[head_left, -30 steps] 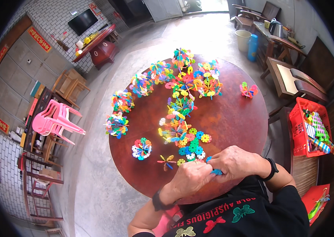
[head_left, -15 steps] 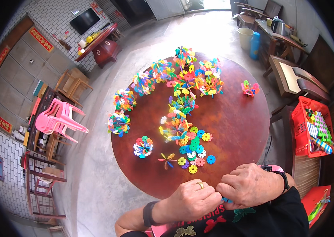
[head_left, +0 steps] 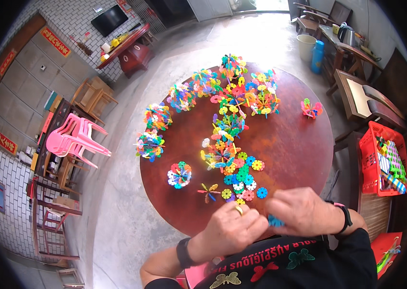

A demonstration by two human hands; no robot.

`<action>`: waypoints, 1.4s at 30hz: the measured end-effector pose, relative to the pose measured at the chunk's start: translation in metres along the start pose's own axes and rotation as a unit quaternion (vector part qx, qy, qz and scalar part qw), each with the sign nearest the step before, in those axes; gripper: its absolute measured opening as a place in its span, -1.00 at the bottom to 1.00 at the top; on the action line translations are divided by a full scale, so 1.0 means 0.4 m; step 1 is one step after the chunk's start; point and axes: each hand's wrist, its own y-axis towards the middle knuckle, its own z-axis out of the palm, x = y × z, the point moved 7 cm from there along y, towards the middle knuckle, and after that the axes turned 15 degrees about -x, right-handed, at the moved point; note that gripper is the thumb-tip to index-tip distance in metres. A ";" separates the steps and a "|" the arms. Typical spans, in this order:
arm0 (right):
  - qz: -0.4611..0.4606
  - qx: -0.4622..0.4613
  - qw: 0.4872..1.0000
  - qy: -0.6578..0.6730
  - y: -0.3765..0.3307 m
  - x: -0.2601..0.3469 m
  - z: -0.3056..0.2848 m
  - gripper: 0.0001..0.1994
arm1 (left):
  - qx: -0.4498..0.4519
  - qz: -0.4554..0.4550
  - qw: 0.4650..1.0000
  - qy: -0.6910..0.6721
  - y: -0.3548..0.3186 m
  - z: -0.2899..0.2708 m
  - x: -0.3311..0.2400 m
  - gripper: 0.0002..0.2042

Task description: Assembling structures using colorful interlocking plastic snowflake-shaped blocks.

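Both hands meet at the near edge of the round reddish bench [head_left: 299, 144], at about 6 o'clock on its top. The left hand [head_left: 232, 229], with a gold ring on one finger and a dark band at the wrist, is curled with its fingers bunched together toward the right hand [head_left: 304, 212]. The right hand, with a black watch strap at its wrist, is pinched shut on a small blue snowflake piece [head_left: 275, 221], which shows between the two hands just at the bench rim. Whether the left hand also grips that piece cannot be told, though its fingertips lie right against it.

Just past the hands, toward 12 o'clock, lies a loose scatter of flat discs [head_left: 244, 180] in green, blue, pink and yellow, close to the knuckles but apart from them. At about 9 o'clock of that scatter sits a small round built cluster [head_left: 179, 174], and a little starburst piece [head_left: 209, 191] lies between the two. Farther out, a chain of joined pieces [head_left: 225, 130] runs up the middle of the bench to a large heap of built balls [head_left: 249, 91] near 12 o'clock. More balls curve along the bench's rim from 9 to 11 o'clock [head_left: 151, 143]. One small cluster [head_left: 311, 108] sits alone at about 2 o'clock.

Off the bench, a red basket [head_left: 369, 159] stands at 3 o'clock, and stacked pink chairs [head_left: 76, 139] at 9 o'clock.
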 end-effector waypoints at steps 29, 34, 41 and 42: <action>0.009 -0.090 0.996 0.019 0.021 -0.191 0.116 -0.60 | -0.002 -0.577 0.664 -0.476 -0.154 0.217 0.258 -0.71; 0.089 -0.086 0.985 0.120 0.027 -0.166 0.095 -0.56 | -0.048 -0.543 0.723 -0.424 -0.175 0.211 0.245 -0.74; 0.026 -0.042 0.992 0.114 0.010 -0.165 0.144 -0.63 | -0.023 -0.434 0.881 -0.187 -0.143 0.157 0.234 -0.87; 0.015 -0.045 0.994 0.102 0.013 -0.155 0.141 -0.64 | -0.030 -0.408 0.894 -0.180 -0.140 0.156 0.231 -0.88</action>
